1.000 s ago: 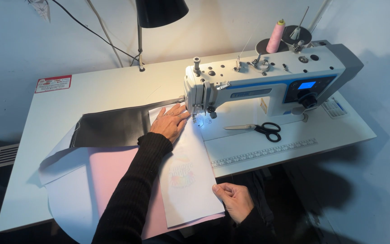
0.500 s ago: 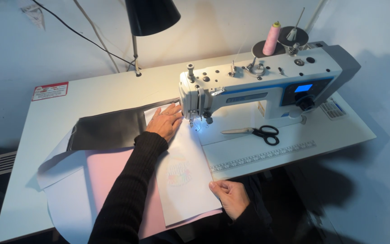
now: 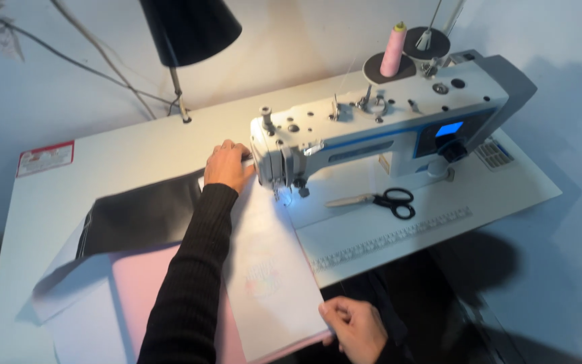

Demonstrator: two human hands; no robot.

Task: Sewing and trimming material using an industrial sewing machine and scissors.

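wall: pale | white table point(image 3: 129, 152) | black lamp point(image 3: 190, 30)

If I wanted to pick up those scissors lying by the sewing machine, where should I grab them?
Probably by the black finger loops. The scissors lie flat on the white table in front of the sewing machine, loops toward the right, closed blades pointing left. Coming from the right and above seems best: that end is rounded and the table there is bare, and the tips stay turned away from your hand.
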